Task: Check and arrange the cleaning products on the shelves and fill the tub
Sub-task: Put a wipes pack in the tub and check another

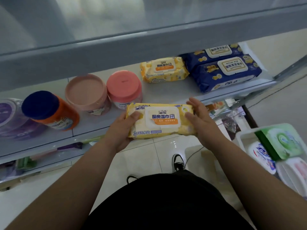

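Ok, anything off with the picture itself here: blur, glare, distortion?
Head view: wide-angle bows the upper shelf edge; above it everything is hazy and soft; a glare spot sits on the floor tiles; the held pack is sharp enough to read "Lemon"; the tub at the right edge looks softer.

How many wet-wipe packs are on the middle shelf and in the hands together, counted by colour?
Yellow: 2 (shelved yellow pack, held yellow pack)
Dark blue: 2 (front blue pack, rear blue pack)
Total: 4
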`<control>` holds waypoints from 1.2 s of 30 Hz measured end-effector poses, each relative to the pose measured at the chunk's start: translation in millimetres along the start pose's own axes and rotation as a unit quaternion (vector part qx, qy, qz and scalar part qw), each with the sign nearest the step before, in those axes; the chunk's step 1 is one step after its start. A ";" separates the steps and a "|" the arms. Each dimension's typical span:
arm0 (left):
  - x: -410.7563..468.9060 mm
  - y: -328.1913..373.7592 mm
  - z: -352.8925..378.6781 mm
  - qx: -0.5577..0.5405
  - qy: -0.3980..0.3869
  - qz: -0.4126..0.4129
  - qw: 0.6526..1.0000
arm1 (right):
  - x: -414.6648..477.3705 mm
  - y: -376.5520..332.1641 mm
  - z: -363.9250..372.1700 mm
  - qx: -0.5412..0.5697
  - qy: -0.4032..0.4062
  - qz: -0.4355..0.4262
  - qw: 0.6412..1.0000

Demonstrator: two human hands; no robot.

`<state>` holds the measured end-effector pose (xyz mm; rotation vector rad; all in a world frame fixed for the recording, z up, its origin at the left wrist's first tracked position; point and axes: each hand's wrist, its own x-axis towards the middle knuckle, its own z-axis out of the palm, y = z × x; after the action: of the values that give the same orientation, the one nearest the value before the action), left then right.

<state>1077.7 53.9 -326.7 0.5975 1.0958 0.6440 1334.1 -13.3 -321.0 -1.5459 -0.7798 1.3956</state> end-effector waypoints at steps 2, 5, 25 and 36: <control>-4.3 1.6 -2.9 0.018 -0.002 -0.054 0.998 | -7.5 2.7 5.0 0.146 0.011 0.095 0.985; -8.5 -4.0 -5.1 0.044 -0.016 -0.110 0.993 | -19.5 16.2 5.3 0.178 -0.007 0.125 0.976; -26.4 -120.1 178.1 0.222 -0.089 -0.076 0.968 | -155.0 116.9 -152.0 0.289 0.116 0.071 0.947; 2.1 -204.3 319.0 0.329 -0.231 -0.128 0.907 | -224.4 170.8 -252.8 0.417 0.288 0.061 0.860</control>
<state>1411.5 -120.8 -365.8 1.0996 0.9006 -0.1275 1525.6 -333.2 -387.2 -1.1869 0.2906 1.0307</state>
